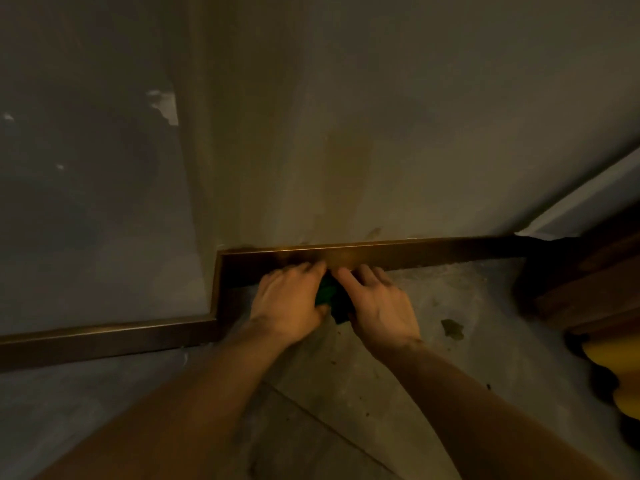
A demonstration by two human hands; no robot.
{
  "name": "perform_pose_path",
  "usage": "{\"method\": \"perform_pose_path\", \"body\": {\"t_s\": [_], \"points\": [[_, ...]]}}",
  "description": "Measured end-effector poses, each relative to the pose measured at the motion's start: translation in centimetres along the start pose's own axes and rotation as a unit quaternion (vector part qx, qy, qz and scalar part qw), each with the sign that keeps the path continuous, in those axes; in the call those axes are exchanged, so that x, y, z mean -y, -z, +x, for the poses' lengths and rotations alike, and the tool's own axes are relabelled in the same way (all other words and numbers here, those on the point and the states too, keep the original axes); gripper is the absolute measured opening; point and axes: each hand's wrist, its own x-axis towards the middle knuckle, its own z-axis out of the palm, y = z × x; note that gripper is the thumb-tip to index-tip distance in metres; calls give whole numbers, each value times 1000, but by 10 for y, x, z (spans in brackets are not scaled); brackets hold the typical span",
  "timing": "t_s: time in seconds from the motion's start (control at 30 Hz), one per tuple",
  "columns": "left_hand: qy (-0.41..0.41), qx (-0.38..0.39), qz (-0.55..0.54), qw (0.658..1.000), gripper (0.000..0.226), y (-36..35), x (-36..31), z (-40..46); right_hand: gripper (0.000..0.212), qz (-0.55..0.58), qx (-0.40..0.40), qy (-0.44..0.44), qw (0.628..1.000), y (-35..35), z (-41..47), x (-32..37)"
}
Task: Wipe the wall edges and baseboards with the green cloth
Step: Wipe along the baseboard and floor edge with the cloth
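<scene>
A dark brown baseboard (pixel 433 256) runs along the foot of a grey wall (pixel 346 133) and steps forward around a corner to a nearer stretch at the left (pixel 104 341). A green cloth (pixel 329 296) lies bunched on the floor against the baseboard, mostly hidden between my hands. My left hand (pixel 289 299) presses on its left side, fingertips touching the baseboard. My right hand (pixel 377 303) covers its right side, fingers also reaching the baseboard. Both hands grip the cloth.
The floor (pixel 450 358) is grey concrete with a dark stain (pixel 452 329) and small crumbs. Dark wooden furniture (pixel 595 278) stands at the right, with a yellow object (pixel 620 375) below it. Chipped paint (pixel 164 105) marks the protruding wall at the left.
</scene>
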Motion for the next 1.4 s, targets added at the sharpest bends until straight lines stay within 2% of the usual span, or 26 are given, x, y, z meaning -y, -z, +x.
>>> {"method": "perform_pose_path", "body": {"t_s": [0.2, 0.4, 0.57, 0.73, 0.8, 0.87, 1.03, 1.13, 1.4], "points": [[30, -16, 39, 999, 47, -11, 7, 8, 52, 15, -39, -22, 999, -27, 17, -1], [61, -15, 49, 997, 45, -32, 6, 6, 54, 15, -13, 8, 1000, -52, 28, -12], [68, -21, 40, 997, 44, -45, 8, -1, 47, 40, 0, 27, 999, -62, 27, -20], [88, -38, 16, 995, 49, -71, 8, 0, 45, 48, -12, 29, 998, -73, 32, -30], [67, -40, 27, 997, 61, -80, 10, -1, 45, 49, -15, 28, 998, -77, 32, -33], [56, -40, 37, 997, 82, -88, 16, -3, 46, 46, -18, 34, 998, -81, 32, -34], [108, -56, 58, 991, 119, -108, 25, -14, 40, 25, -32, 67, 997, -84, 40, -30], [149, -63, 55, 985, 125, -118, 27, -21, 40, 11, -35, 79, 996, -87, 45, -27], [156, -42, 86, 983, 124, -126, 28, -21, 46, -56, -33, 97, 993, -89, 65, -19]]}}
